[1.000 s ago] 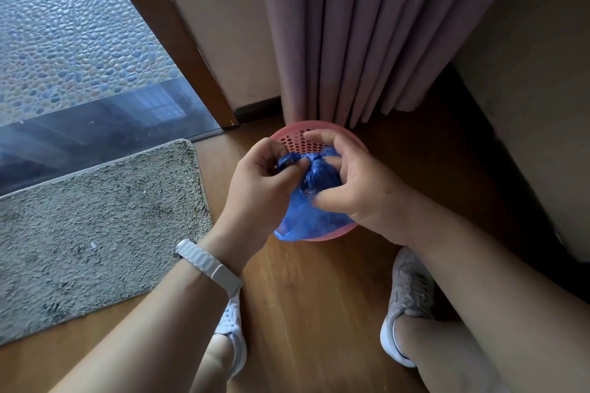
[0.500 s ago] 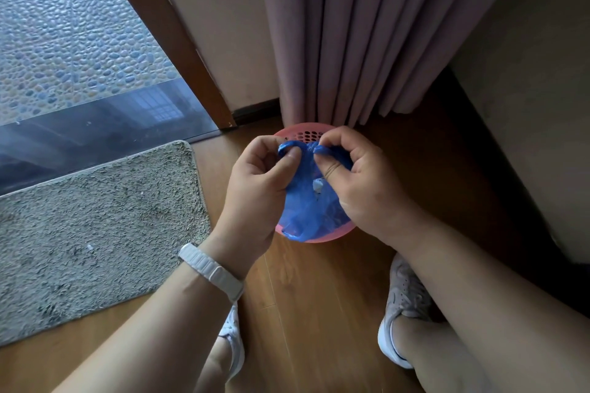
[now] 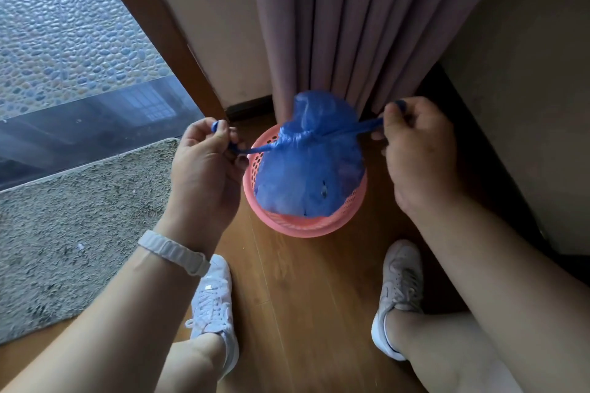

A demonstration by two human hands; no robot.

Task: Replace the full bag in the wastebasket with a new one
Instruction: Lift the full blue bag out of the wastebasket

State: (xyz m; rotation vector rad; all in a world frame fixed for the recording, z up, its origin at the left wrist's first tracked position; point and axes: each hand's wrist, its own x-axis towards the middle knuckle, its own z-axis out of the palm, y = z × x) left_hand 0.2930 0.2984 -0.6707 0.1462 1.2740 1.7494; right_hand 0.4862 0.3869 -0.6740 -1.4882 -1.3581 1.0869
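A pink perforated wastebasket [image 3: 301, 226] stands on the wooden floor in front of a curtain. Inside it sits a full blue plastic bag [image 3: 311, 169], cinched at the neck by a knot, with a puff of plastic above the knot. My left hand [image 3: 204, 166] grips the left blue tie end, stretched taut to the left of the knot. My right hand [image 3: 415, 150] grips the right tie end, stretched out to the right. Both hands are level with the knot, one on each side of the basket.
A mauve curtain [image 3: 351, 25] hangs right behind the basket. A grey shaggy mat [image 3: 73, 226] lies to the left, beside a glass door with a brown frame [image 3: 159, 25]. A wall [image 3: 526, 73] stands close on the right. My two white shoes [image 3: 214, 306] [image 3: 399, 293] rest on the floor below the basket.
My hands, close together over the bag's top before, have pulled apart sideways with the two tie ends. The bag's neck is now drawn tight into a knot.
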